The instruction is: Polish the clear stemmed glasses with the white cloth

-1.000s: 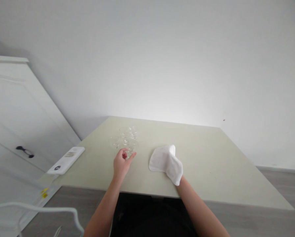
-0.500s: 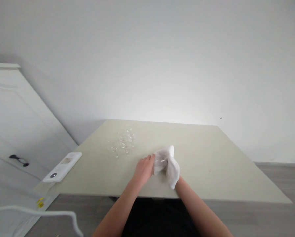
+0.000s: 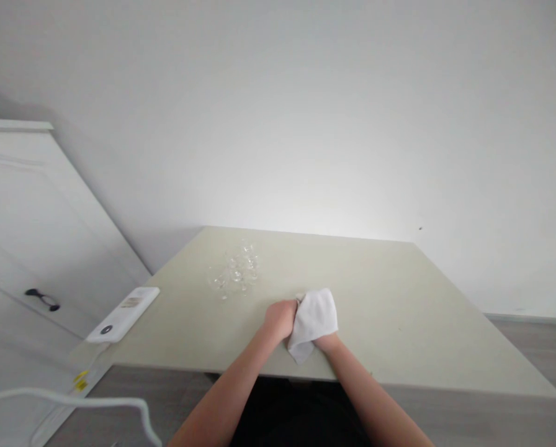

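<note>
Visibly, the left hand (image 3: pixel 280 317) is clenched against the white cloth (image 3: pixel 316 315); under it, the right hand (image 3: pixel 327 343) is covered, grip hidden.

The white cloth (image 3: pixel 316 313) is soft and crumpled, its left edge meeting the left hand (image 3: pixel 280 316) while the rest drapes over the right hand (image 3: pixel 325 342), covering its fingers, with one loose corner slanting down toward the near edge of the table (image 3: pixel 422 310). Farther back and to the left, a cluster of small clear pieces (image 3: pixel 236 268) sits close together, glinting in spots, their exact shapes too faint to tell.
</note>
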{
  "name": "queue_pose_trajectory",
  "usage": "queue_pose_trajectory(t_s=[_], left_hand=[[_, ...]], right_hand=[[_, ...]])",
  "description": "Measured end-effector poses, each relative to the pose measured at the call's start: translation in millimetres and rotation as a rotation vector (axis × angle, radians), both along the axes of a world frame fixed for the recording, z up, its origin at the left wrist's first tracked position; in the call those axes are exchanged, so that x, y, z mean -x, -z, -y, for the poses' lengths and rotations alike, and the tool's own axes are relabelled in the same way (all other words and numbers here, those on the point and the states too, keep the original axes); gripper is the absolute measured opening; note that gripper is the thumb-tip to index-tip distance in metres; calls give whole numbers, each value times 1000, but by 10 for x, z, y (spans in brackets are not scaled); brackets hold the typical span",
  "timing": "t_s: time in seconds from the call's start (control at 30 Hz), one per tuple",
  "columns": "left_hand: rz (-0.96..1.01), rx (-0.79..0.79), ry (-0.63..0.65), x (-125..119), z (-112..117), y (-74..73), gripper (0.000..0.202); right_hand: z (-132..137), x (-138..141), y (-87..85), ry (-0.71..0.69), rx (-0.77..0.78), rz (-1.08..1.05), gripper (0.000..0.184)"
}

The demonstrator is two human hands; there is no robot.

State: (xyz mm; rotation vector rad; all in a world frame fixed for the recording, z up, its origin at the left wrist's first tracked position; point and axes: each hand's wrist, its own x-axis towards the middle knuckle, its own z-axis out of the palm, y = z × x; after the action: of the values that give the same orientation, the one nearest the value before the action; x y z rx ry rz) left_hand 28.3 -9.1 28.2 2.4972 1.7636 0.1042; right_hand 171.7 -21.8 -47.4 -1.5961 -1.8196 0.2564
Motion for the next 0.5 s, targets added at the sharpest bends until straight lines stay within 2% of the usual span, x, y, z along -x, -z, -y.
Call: queue_pose_trajectory(t_s=[0.1, 0.23, 0.3, 0.4, 0.5], left_hand=[[-10, 23, 27, 45, -56, -67, 21], [-31, -250, 47, -82, 53, -54, 31], [-36, -302, 67, -149, 113, -14, 32], [8, -93, 30, -135, 107, -3, 34], [57, 120, 58, 5, -7, -80, 26]], right_hand=[[29, 69, -136, 26, 42, 97, 35], [-87, 101, -340, 86, 16, 133, 35], [-126, 73, -365, 91, 15, 134, 36], [-97, 27, -282, 84, 38, 159, 36], [-7, 24, -138, 40, 60, 225, 35]])
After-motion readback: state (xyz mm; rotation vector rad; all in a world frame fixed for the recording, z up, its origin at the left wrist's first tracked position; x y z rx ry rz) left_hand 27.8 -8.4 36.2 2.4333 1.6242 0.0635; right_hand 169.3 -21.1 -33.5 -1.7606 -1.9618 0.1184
